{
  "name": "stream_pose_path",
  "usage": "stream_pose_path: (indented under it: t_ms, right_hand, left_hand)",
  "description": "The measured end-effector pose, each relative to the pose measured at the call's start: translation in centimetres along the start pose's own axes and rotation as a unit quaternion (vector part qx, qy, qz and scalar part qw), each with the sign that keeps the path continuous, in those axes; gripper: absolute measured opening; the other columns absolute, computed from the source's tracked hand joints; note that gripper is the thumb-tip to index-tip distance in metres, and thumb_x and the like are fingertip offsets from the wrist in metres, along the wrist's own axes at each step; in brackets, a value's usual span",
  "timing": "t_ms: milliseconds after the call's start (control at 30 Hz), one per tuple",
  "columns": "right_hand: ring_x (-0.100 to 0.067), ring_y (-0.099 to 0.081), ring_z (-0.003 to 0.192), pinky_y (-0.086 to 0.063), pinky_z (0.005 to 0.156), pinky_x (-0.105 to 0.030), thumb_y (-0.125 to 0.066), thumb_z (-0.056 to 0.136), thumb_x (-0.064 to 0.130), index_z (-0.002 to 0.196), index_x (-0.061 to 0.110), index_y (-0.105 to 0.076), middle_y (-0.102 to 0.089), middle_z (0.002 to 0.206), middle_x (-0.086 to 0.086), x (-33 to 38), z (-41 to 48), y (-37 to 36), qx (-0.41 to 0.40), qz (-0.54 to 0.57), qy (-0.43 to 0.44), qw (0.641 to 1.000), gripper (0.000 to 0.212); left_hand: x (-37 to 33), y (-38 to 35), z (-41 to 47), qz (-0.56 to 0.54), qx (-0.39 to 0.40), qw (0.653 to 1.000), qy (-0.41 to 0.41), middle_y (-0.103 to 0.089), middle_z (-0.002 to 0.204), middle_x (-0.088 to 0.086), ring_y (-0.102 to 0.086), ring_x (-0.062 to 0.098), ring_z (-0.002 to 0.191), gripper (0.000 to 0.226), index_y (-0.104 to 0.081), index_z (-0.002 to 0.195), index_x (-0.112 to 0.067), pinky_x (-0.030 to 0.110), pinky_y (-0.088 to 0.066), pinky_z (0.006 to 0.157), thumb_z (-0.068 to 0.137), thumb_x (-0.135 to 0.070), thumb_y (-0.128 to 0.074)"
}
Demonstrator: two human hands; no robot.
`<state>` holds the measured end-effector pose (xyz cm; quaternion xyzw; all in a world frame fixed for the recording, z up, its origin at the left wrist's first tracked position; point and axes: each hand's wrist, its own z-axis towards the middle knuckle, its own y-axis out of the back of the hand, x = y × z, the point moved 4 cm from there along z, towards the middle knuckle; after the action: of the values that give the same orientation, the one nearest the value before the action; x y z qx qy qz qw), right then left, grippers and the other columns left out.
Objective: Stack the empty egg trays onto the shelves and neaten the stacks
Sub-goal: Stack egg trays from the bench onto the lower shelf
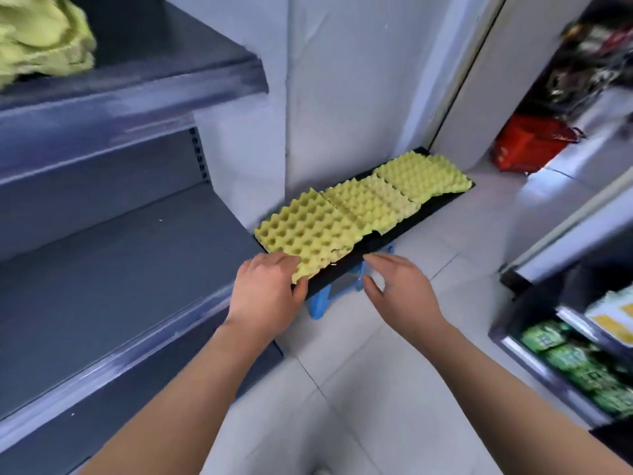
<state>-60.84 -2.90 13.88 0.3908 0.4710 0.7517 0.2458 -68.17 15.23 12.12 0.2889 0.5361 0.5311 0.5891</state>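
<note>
- Left hand [265, 289]: pinched the nearest corner of the near tray [308, 231], with fingers curled over the top and thumb against the edge below.
- Right hand [399, 293]: loosely spread, thumb held apart from the fingers, holding nothing. Its fingertips were just beside the front edge of the board [397, 233]; whether they touched it could not be told.
- Near tray: yellow-green, dimpled, lying flat on the near end of the board, with its gripped corner reaching the board's front edge.
- Middle tray [373, 200]: same kind, paler along its right side, lying against the near tray's far edge.
- Far tray [423, 176]: same kind, on the far end of the board and touching the middle tray. Whether any of the three was one tray or several could not be told.
- Board: black, long and narrow, running away to the right along the white wall.
- Stool [318, 305]: blue, under the board's near end, between the two hands.
- Lower shelf [120, 255]: grey, left of the board, its surface bare.
- Upper shelf [154, 46]: grey, above the lower one.
- Stack [41, 36]: yellow-green trays, blurred, at the left of the upper shelf.
- Floor [342, 389]: pale tiles.
- Basket [531, 145]: red, on the floor at the far right.
- Packets [575, 358]: green, on a low rack at the right edge.
</note>
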Motion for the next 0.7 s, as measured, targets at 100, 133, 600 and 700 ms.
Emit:
stream_pose_path:
  t_ms: [100, 133, 600, 700]
  right_hand:
    - [-0.030, -0.062, 0.096, -0.053, 0.077, -0.038, -0.065, 0.083, 0.010, 0.108, 0.010, -0.068, -0.070, 0.101, -0.008, -4.7, 2.6, -0.3, 0.018, 0.000, -0.026, 1.000, 0.025]
    - [-0.030, -0.061, 0.099, -0.052, 0.079, -0.038, -0.062, 0.085, 0.012, 0.110, 0.011, -0.068, -0.069, 0.105, -0.007, -6.2, 3.5, -0.6, 0.025, 0.000, -0.035, 0.999, 0.026]
    - [-0.025, -0.054, 0.110, -0.043, 0.089, -0.033, -0.054, 0.093, 0.019, 0.120, 0.008, -0.062, -0.066, 0.115, -0.008, -20.7, 23.2, -10.7, 0.126, -0.004, -0.040, 0.991, 0.030]
    - [-0.022, -0.049, 0.122, -0.039, 0.096, -0.029, -0.052, 0.095, 0.025, 0.131, 0.013, -0.055, -0.059, 0.129, -0.003, -22.6, 26.7, -14.1, 0.163, 0.006, -0.028, 0.986, 0.038]
  left_hand:
    - [-2.0, -3.7, 3.5, -0.004, 0.027, 1.000, 0.011, -0.069, 0.083, 0.006, -0.063, 0.031, 0.077, 0.017, -0.071, 0.088, -0.008, 0.038, -0.049, 0.069, 0.079, -0.022, -0.070]
    - [-2.3, -4.9, 4.6, -0.003, 0.035, 0.999, 0.015, -0.069, 0.083, 0.006, -0.063, 0.032, 0.078, 0.017, -0.071, 0.089, -0.007, 0.039, -0.049, 0.070, 0.080, -0.022, -0.069]
    - [1.2, -21.2, 22.3, -0.005, 0.160, 0.972, 0.170, -0.054, 0.133, -0.002, -0.048, 0.021, 0.121, 0.043, -0.050, 0.135, -0.022, 0.033, -0.038, 0.098, 0.096, -0.039, -0.046]
    - [3.1, -24.3, 24.7, -0.015, 0.182, 0.957, 0.225, -0.054, 0.132, -0.001, -0.049, 0.021, 0.120, 0.042, -0.050, 0.134, -0.021, 0.033, -0.041, 0.095, 0.095, -0.038, -0.046]
